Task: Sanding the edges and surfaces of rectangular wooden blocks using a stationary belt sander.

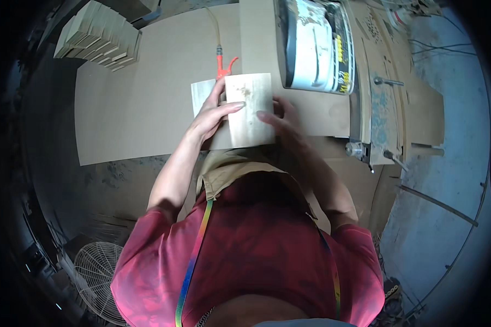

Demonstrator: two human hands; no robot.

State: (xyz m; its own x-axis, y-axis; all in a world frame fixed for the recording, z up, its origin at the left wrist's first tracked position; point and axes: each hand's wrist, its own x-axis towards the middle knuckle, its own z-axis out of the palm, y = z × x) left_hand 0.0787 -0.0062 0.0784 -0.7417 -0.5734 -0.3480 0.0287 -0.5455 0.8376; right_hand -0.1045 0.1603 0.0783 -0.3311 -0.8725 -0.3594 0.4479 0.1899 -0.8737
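Observation:
Between my two hands is a pale wooden board [252,128], rectangular, with a darker blemish near its far end. My left hand [208,117] grips its left edge, the thumb lying across the top face. From the right side my right hand [285,117] is closed on the same board, thumb on its face and fingers partly hidden behind it. A second pale wooden piece [201,94] lies on the brown board table, partly covered by my left hand. Just beyond my hands is a red air blow gun [220,64] with a hose, its near end hidden.
A stack of pale wooden boards [95,35] stands at the far left of the brown tabletop [125,114]. At the far right is a white and black container [316,49]. Metal clamp screws [388,82] stick out along the right side. A wire-cage fan [99,275] stands low on the left.

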